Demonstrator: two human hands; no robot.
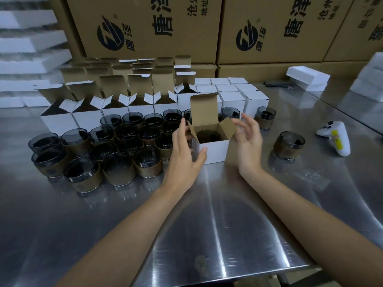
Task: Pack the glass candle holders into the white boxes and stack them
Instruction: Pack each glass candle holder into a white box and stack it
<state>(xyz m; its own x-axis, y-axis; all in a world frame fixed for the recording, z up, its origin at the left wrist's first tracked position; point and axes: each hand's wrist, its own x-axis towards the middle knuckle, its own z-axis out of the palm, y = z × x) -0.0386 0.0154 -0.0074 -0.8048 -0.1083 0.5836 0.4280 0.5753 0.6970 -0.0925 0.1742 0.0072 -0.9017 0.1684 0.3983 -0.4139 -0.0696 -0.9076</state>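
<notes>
A small white box [215,151] stands open on the steel table [207,214], lid flap up, with a dark glass candle holder [207,136] inside it. My left hand [184,154] holds the box's left side, thumb on the front corner and fingers at the left flap. My right hand [248,139] hovers at the right flap with fingers spread and loosely bent, touching or nearly touching it. Several glass candle holders [99,150] with brown sleeves crowd the table to the left. One more holder [289,145] stands alone at the right.
Rows of open white boxes [87,112] stand behind the glasses, and closed white boxes [234,92] are stacked behind the one I hold. A white controller [337,139] lies at the right. Large cardboard cartons [145,27] form the back wall; foam pieces [306,77] sit far right.
</notes>
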